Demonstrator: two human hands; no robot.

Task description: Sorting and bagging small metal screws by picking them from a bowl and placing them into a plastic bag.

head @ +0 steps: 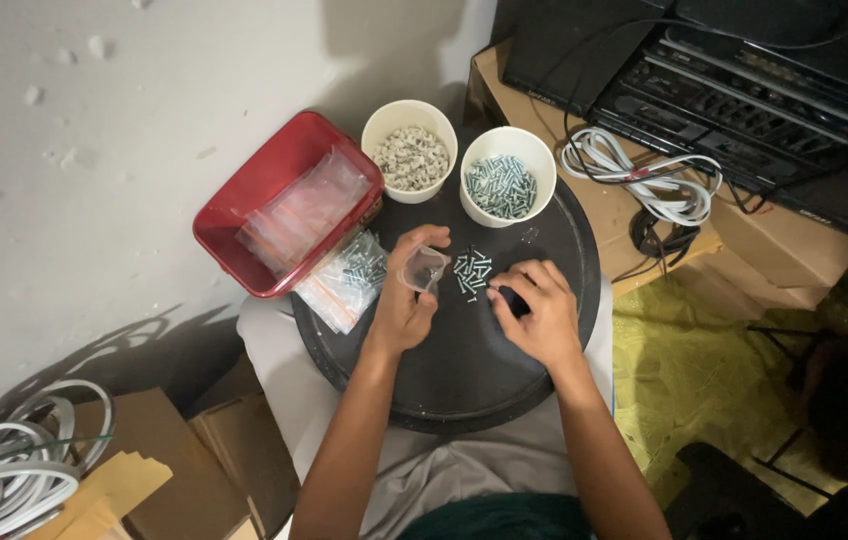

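So going left to right: red bin (244,215) with clear bags, a filled bag (349,280) beside it, then your left hand (406,300) pinched on a small open clear bag (424,268), mouth facing right. The loose screws (472,272) lie on the round black tabletop (464,390) just right of that bag, between both hands. Your right hand (539,312) is curled with fingertips together at the pile's lower right edge, about as near as the left. Two white cups (409,150) sit behind.
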